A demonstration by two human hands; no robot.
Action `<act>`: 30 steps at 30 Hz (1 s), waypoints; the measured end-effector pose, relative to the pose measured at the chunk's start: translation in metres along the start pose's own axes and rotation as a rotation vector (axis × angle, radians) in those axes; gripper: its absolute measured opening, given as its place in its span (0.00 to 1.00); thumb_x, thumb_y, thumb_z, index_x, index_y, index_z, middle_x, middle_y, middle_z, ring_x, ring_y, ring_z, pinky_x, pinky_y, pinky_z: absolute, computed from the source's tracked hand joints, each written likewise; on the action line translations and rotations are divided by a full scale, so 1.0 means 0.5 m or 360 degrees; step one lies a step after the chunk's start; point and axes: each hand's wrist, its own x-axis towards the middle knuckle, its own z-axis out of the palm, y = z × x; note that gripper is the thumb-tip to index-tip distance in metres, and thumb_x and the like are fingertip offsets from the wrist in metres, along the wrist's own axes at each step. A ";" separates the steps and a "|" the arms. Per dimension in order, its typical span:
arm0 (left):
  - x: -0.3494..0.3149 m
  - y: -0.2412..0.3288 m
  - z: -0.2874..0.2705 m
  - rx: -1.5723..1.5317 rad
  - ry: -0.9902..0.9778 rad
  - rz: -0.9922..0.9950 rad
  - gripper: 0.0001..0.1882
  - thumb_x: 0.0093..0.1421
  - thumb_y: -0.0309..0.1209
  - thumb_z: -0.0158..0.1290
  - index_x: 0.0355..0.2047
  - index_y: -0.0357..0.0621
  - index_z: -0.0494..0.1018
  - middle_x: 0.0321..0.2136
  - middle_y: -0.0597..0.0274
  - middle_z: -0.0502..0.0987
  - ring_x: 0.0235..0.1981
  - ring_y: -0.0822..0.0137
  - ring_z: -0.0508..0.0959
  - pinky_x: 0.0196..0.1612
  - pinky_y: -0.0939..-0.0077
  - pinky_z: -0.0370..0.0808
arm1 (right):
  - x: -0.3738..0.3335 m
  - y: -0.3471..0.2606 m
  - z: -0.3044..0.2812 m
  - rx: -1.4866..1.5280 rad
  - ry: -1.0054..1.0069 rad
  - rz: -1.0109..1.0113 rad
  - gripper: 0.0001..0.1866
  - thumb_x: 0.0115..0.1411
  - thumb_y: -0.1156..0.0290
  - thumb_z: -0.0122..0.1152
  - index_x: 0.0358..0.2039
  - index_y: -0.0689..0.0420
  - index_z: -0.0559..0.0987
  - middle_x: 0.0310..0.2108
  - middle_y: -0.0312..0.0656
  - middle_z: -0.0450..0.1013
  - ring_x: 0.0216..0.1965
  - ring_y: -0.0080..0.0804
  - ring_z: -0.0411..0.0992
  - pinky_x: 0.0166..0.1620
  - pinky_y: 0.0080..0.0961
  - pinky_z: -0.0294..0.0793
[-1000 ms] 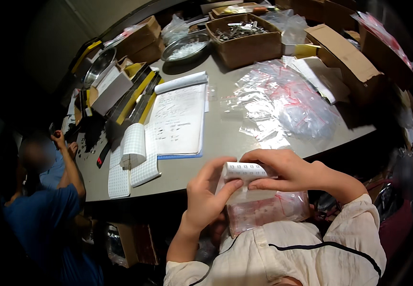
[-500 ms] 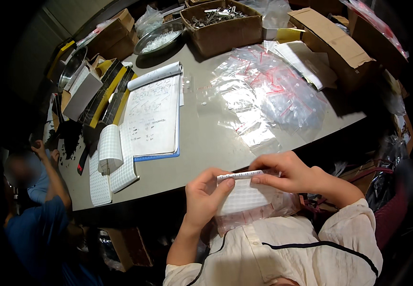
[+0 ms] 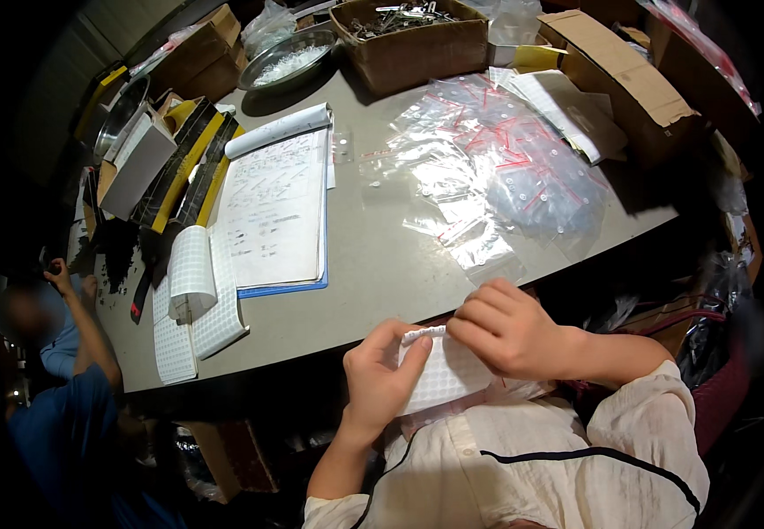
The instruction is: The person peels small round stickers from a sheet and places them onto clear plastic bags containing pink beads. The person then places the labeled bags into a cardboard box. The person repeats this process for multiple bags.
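A white sheet of small round stickers (image 3: 444, 375) is spread over my lap, its upper edge curled into a narrow roll. My left hand (image 3: 379, 370) pinches the left end of that edge between thumb and fingers. At the right end, my right hand (image 3: 510, 331) is closed with its fingers bent down on the edge; the fingertips are hidden behind the hand. Part of a clear plastic bag (image 3: 532, 388) with red lines shows under the sheet. On the table beyond lie many clear zip bags (image 3: 523, 176) with red strips and small round stickers.
At left on the table are a clipboard (image 3: 276, 212) with written pages, folded sticker sheets (image 3: 190, 282) and black-and-yellow boxes (image 3: 179, 167). Behind stand a metal bowl (image 3: 287, 66) of clear pieces and a carton (image 3: 408, 53) of metal parts. Another person (image 3: 69, 406) sits at far left.
My right hand has turned and bent its fingers over the sheet's edge, covering its right part. My left hand keeps its pinch. The view has shifted slightly.
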 end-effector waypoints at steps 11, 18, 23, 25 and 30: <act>0.009 0.012 -0.062 -0.0428 0.0139 -0.0174 0.07 0.65 0.20 0.59 0.42 0.32 0.78 0.32 0.65 0.81 0.31 0.82 0.76 0.34 0.88 0.71 | 0.022 0.190 -0.078 0.0286 -0.0674 0.0780 0.10 0.61 0.68 0.64 0.37 0.62 0.77 0.32 0.51 0.77 0.36 0.53 0.76 0.40 0.43 0.75; 0.009 0.016 -0.120 -0.0612 0.0365 -0.0026 0.09 0.65 0.22 0.60 0.44 0.31 0.77 0.33 0.65 0.80 0.31 0.82 0.74 0.36 0.90 0.68 | 0.054 0.166 -0.084 0.0045 -0.1070 0.0881 0.18 0.59 0.60 0.70 0.41 0.61 0.77 0.33 0.52 0.79 0.39 0.56 0.78 0.40 0.46 0.75; 0.015 0.012 -0.134 -0.0654 0.0373 -0.0010 0.09 0.65 0.23 0.59 0.43 0.31 0.77 0.30 0.68 0.78 0.28 0.84 0.70 0.32 0.90 0.63 | 0.100 0.143 -0.045 0.0009 -0.0776 0.0785 0.21 0.65 0.54 0.65 0.49 0.57 0.79 0.25 0.50 0.78 0.30 0.53 0.78 0.32 0.45 0.73; 0.019 0.022 -0.117 -0.0627 0.0394 -0.0017 0.09 0.66 0.24 0.59 0.44 0.31 0.77 0.29 0.69 0.78 0.27 0.85 0.69 0.32 0.90 0.62 | 0.107 0.143 -0.030 -0.0174 -0.0717 0.0784 0.19 0.64 0.55 0.64 0.48 0.56 0.79 0.22 0.48 0.77 0.26 0.53 0.78 0.30 0.45 0.74; 0.004 0.016 -0.139 -0.0522 0.0224 -0.0146 0.12 0.70 0.29 0.55 0.47 0.30 0.78 0.35 0.65 0.81 0.33 0.82 0.75 0.38 0.88 0.69 | 0.100 0.104 -0.076 0.0010 -0.1069 0.0496 0.22 0.69 0.52 0.58 0.52 0.55 0.81 0.18 0.46 0.75 0.23 0.52 0.76 0.29 0.45 0.73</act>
